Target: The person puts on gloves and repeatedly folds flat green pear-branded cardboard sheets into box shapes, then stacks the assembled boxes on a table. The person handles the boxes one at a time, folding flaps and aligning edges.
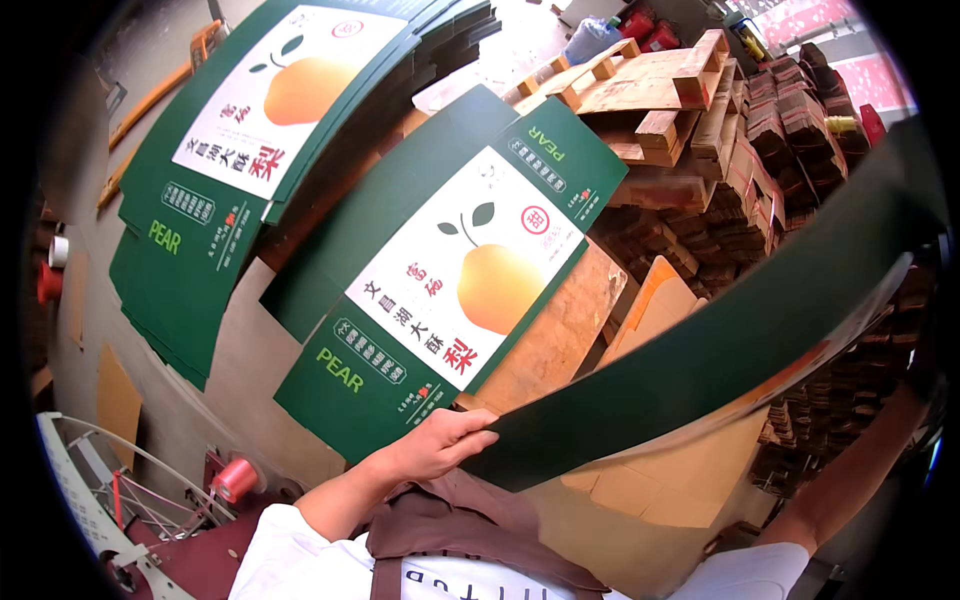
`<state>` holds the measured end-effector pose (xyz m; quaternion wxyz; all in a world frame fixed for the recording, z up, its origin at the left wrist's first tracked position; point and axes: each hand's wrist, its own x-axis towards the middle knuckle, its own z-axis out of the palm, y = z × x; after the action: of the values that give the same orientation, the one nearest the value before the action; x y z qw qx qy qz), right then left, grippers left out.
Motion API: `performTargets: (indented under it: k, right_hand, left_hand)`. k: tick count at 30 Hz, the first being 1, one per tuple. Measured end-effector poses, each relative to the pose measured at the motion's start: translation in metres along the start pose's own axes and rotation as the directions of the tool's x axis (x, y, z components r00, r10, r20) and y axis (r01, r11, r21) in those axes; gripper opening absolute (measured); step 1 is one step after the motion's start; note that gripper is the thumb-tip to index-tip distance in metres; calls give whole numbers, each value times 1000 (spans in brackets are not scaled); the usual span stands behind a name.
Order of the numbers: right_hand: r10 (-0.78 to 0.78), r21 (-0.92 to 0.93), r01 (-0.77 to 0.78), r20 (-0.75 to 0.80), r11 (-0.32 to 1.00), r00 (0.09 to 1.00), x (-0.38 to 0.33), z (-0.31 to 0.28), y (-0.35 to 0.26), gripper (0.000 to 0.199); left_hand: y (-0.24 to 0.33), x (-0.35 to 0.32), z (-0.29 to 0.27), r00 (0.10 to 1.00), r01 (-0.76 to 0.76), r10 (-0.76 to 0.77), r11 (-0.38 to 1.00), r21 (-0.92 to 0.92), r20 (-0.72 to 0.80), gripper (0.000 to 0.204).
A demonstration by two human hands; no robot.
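A long green flat cardboard box blank (640, 400) is held up in front of me, tilted and slanting from lower middle to upper right. My left hand (452, 440) pinches its near left corner, thumb on top. Toward the other end reaches my right forearm (850, 480); the hand itself is dark at the picture's rim and its fingers do not show. Just beyond my left hand lies another flat box blank (400, 225), green with a white panel and a pear picture. It rests on a wooden board (575, 310).
At far left stands a tall stack of matching printed blanks (165, 290). Wooden pallets (650, 85) and bundled brown cardboard (790, 115) fill the far right. A brown cardboard piece (680, 490) lies below the held blank. At lower left is a machine frame (85, 500) with a red spool (236, 481).
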<state>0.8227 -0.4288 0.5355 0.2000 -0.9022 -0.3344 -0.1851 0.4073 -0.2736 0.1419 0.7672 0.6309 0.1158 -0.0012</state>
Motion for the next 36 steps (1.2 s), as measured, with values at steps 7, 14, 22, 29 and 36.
performTargets:
  k: [7,14,22,29,36]
  right_hand:
    - [107,600,-442,510,667,853,-44,270,124,36]
    - [265,121,-329,371,937,890,-167,507,114,62]
    - [356,-64,-361,386,931,851,-168,523,106,55]
    - [317,-176,-265,444,948,838,-136,513,136,71]
    - [-540,44,576,410,817,735,-106,508,79,43]
  left_hand:
    - [-116,1,12,978,186,-192,980,-72,-87,21]
    - [-135,-3,12,916,336,-323,942,16,-240,14]
    - [-102,-15,22,880,398,-298,888,232,-370,10]
    - [-62,-16,27,930,332,-235,869,366,-284,6]
    - [-69,-4,39,950,291,-230,900,324,-214,20]
